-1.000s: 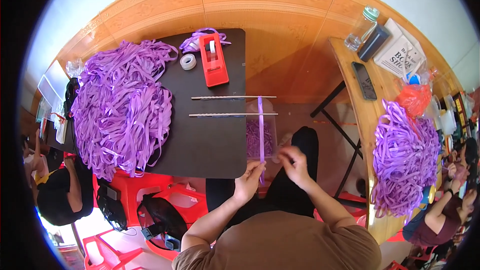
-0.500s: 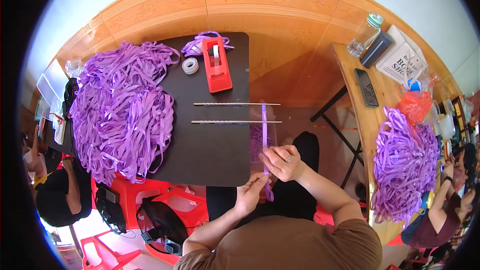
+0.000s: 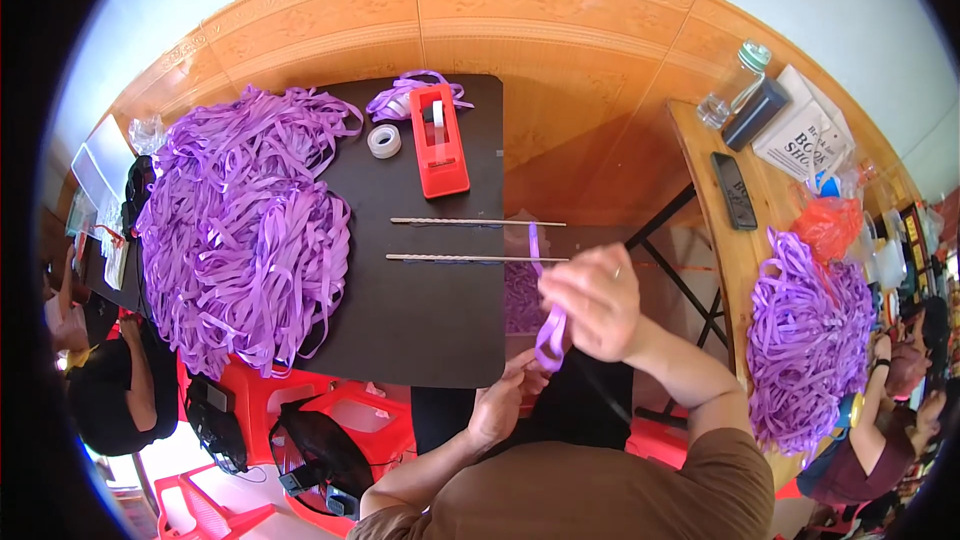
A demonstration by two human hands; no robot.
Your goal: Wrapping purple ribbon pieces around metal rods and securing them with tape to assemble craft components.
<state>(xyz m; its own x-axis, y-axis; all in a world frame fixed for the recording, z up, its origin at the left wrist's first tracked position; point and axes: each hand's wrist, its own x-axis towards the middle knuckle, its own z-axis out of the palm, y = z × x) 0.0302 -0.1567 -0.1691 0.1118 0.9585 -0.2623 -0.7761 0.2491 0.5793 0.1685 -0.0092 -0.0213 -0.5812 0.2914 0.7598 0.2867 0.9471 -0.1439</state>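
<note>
A purple ribbon (image 3: 551,340) runs from the upper of two thin metal rods (image 3: 478,223) across the lower metal rod (image 3: 470,258), which both stick out past the dark table's right edge. My right hand (image 3: 597,305), slightly blurred, is closed on the ribbon just below the lower rod. Beneath its fingers the ribbon hangs in a curled loop. My left hand (image 3: 502,402) is by the table's near right corner, its fingertips pinched at the loop's lower end.
On the dark table (image 3: 420,320) are a big heap of purple ribbon (image 3: 250,230), a red tape dispenser (image 3: 440,175) and a tape roll (image 3: 384,141). A wooden table (image 3: 700,160) at right bears another ribbon heap (image 3: 808,340), a phone (image 3: 735,190) and a bottle (image 3: 735,85). Red stools (image 3: 370,415) stand below left.
My right hand has moved up and right toward the lower rod. The ribbon, straight before, now curls into a loop below it. My left hand has shifted slightly.
</note>
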